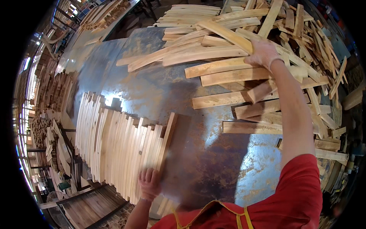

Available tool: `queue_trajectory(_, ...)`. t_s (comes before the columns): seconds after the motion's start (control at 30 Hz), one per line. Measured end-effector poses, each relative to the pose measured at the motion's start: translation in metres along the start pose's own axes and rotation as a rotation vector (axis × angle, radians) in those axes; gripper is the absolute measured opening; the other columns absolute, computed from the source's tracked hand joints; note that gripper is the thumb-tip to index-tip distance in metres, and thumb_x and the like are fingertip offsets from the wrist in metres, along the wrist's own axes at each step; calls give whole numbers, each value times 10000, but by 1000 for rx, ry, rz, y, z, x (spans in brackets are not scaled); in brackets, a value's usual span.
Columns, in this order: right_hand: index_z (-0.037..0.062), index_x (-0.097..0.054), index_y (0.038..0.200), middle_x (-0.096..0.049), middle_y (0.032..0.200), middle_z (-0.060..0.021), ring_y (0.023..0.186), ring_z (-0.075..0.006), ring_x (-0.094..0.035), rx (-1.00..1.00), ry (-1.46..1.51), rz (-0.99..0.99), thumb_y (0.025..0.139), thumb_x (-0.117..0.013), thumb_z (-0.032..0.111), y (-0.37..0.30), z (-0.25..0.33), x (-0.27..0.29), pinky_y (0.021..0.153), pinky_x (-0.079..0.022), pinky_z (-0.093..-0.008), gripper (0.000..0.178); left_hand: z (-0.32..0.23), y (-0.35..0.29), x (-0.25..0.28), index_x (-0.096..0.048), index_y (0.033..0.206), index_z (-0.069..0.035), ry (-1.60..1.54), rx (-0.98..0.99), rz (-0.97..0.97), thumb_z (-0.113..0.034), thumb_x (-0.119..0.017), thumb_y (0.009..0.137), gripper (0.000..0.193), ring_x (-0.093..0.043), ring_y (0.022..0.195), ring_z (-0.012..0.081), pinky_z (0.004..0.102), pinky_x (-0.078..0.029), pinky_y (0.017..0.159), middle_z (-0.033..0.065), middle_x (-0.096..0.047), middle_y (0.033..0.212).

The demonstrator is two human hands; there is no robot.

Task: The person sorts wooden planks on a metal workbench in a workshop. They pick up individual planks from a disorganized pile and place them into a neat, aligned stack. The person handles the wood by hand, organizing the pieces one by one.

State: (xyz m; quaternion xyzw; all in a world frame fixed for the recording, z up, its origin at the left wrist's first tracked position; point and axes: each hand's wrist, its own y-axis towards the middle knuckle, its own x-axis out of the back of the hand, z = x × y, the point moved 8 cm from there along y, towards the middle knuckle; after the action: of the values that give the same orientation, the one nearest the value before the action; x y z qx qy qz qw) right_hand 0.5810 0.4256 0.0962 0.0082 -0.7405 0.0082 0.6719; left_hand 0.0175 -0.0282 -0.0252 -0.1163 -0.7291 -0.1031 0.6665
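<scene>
At the lower middle, my left hand [149,184] curls its fingers over the near end of the row of pale wooden strips [124,149]. The rightmost strip [169,133] stands at the edge of this row, its near end at that hand. My right arm stretches far across the table to the loose pile. There my right hand [264,53], in what looks like a thin glove, closes on the right end of a yellowish wooden strip [227,35]. That strip lies slanted over other strips [206,55]; my right fingertips are partly hidden.
A scuffed metal tabletop [202,152] lies between the row and the jumbled pile of wood [297,34]. More strips [103,15] rest on a surface at the far left. Stacked wood [49,91] and a dark-framed rack [91,206] stand along the left side.
</scene>
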Motion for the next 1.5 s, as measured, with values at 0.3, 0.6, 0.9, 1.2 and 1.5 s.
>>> queue_trajectory(0.3,53,-564,1442,-731,1240,-248,1201,-413,-696,-236,108,243,768,-831,579,-270,5,-36,1027,-562,-480,896,-3,-11,8,-609,1321,-87,-8,-67,-130,-207,-696,717,622,-543,1318,414,576,-431,1112,157,-587,1372)
queue_trajectory(0.6,-32,-578,1442,-758,1106,-256,1027,-352,-757,-604,703,325,793,-857,404,-492,62,-41,899,-592,-434,831,-11,-18,27,-597,1355,-101,-64,-73,-171,-215,-723,768,612,-529,1333,393,564,-395,1148,135,-587,1392)
queue_trajectory(0.9,-59,-667,1323,-763,1094,-128,988,-224,-709,-605,1914,252,877,-854,340,-583,356,-134,859,-594,-395,627,3,-15,6,-493,1563,-90,-292,-8,43,-482,-802,825,891,-470,1469,363,513,-340,1238,157,-522,1578)
queue_trajectory(1.2,46,-781,1168,-756,1220,-268,1119,-392,-734,46,1053,552,839,-752,432,-531,380,-56,940,-575,-471,507,-53,-42,4,-448,1580,-98,138,-20,77,-450,-791,802,919,-427,1480,373,583,-331,1173,172,-467,1610)
queue_trajectory(1.5,92,-570,1403,-666,1255,-191,1243,-423,-624,-572,504,-28,874,-733,281,-506,161,-65,1037,-520,-527,585,-72,-55,-13,-481,1506,-56,321,-141,-67,-301,-694,879,706,-453,1440,358,608,-322,1203,130,-507,1487)
